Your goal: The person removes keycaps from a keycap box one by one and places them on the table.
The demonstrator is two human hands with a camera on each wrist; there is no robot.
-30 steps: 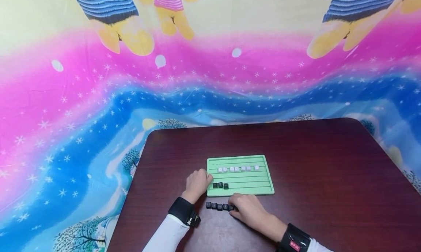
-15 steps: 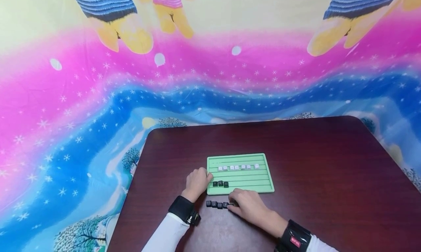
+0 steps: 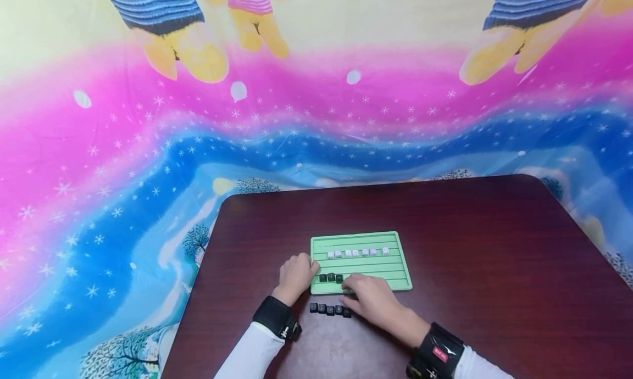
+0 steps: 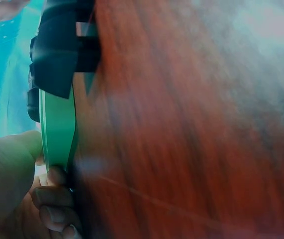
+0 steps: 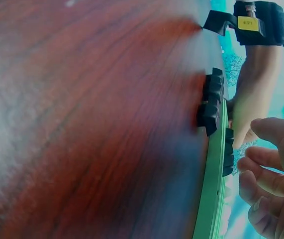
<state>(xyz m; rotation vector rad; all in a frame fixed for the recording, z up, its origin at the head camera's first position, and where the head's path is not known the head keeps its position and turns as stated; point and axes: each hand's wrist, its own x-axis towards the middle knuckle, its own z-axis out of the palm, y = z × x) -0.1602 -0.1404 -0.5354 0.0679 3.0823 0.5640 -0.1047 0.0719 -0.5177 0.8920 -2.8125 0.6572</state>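
Observation:
A light green ridged tray (image 3: 366, 270) lies on the table, bearing a row of white keycaps (image 3: 365, 252) and three black keycaps (image 3: 331, 277) near its lower left. My left hand (image 3: 295, 277) holds the tray's left edge; in the left wrist view its thumb (image 4: 30, 144) lies over the rim and the fingers curl at the side. My right hand (image 3: 372, 298) is over the tray's near edge, just right of the three black keycaps. In the right wrist view its loosely bent fingers (image 5: 261, 184) stand apart from the thumb, with nothing between them.
On the table in front of the tray, several more black keycaps (image 3: 330, 310) form a short row. The dark red wooden table (image 3: 470, 247) reaches back to a colourful printed cloth (image 3: 316, 110) hung behind it.
My right hand has left the rightmost black keycap of the front row and moved up to the tray's near edge. That keycap shows again at the row's end. My left hand stays put.

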